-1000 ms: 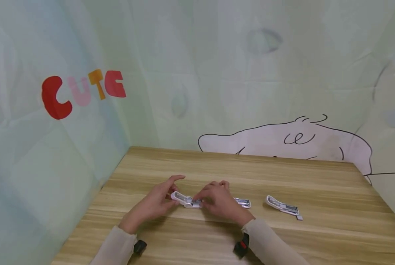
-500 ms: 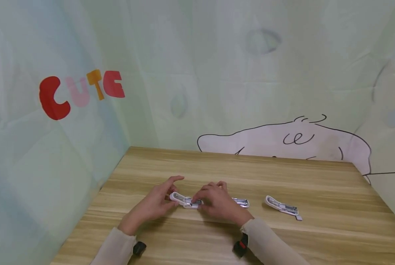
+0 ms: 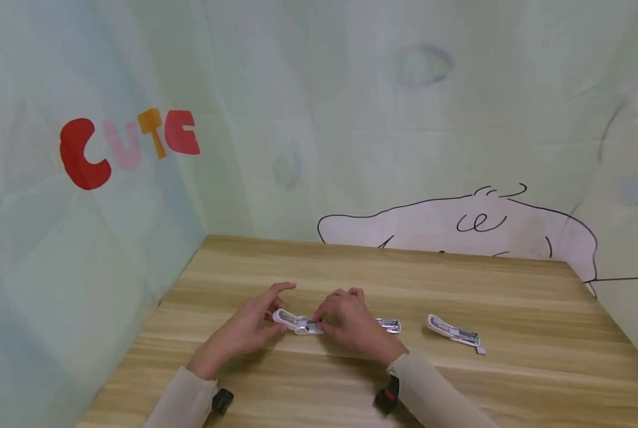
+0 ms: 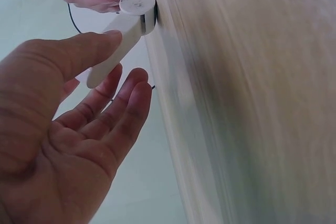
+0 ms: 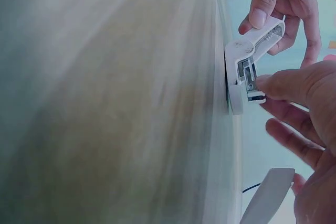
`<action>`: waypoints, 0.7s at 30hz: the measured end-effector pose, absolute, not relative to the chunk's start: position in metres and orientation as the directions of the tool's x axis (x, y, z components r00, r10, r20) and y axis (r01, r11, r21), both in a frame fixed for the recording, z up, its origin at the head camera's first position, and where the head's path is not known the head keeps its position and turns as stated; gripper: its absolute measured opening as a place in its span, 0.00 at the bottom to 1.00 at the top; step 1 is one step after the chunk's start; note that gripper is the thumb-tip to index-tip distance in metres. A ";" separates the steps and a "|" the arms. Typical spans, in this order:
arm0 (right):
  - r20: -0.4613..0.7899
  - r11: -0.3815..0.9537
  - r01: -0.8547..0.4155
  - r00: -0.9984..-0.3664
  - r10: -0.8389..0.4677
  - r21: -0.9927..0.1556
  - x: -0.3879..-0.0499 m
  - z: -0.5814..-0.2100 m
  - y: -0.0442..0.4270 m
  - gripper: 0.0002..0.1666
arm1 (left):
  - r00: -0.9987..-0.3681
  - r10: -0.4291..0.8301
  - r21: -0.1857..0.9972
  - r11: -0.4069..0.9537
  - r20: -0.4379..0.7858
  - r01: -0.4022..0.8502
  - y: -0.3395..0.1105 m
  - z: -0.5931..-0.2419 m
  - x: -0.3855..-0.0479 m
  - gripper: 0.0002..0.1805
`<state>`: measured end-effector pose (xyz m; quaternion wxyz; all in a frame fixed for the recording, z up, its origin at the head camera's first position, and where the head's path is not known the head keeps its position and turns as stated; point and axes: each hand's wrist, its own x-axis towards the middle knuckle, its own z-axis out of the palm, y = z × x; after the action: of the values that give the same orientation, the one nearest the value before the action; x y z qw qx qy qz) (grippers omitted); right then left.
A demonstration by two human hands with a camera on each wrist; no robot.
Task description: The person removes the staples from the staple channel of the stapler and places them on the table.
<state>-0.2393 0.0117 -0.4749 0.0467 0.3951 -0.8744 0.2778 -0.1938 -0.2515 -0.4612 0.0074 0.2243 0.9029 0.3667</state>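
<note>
A small white stapler (image 3: 300, 324) lies unfolded on the wooden table, its lid tilted up and its metal staple channel exposed. My left hand (image 3: 246, 326) pinches the raised lid between thumb and fingers; the left wrist view has the thumb (image 4: 107, 43) on the lid's side. At the other end, my right hand (image 3: 353, 326) holds the channel end. In the right wrist view the thumb (image 5: 273, 85) presses on the metal part, and the fingertips behind are partly hidden. Whether loose staples are between them cannot be made out.
Just right of my right hand lies a second opened stapler (image 3: 390, 325), partly covered by the hand. Farther right, a third opened stapler (image 3: 454, 331) has a small pale tab (image 3: 481, 351) at its end. Printed cloth walls stand behind and left of the table (image 3: 484, 404).
My right fingertips have shifted slightly along the channel toward its right end. The left hand keeps its hold on the lid, and the other staplers stay in place.
</note>
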 end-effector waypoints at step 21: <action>0.223 0.580 -0.743 -0.660 -0.717 -0.333 -0.237 -0.476 0.008 0.13 | -0.909 0.394 0.644 0.663 0.133 0.382 -0.251 -0.461 -0.194 0.43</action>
<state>-0.2370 0.0078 -0.4765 0.0320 0.4111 -0.8883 0.2023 -0.1940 -0.2515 -0.4614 0.0088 0.2128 0.9118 0.3510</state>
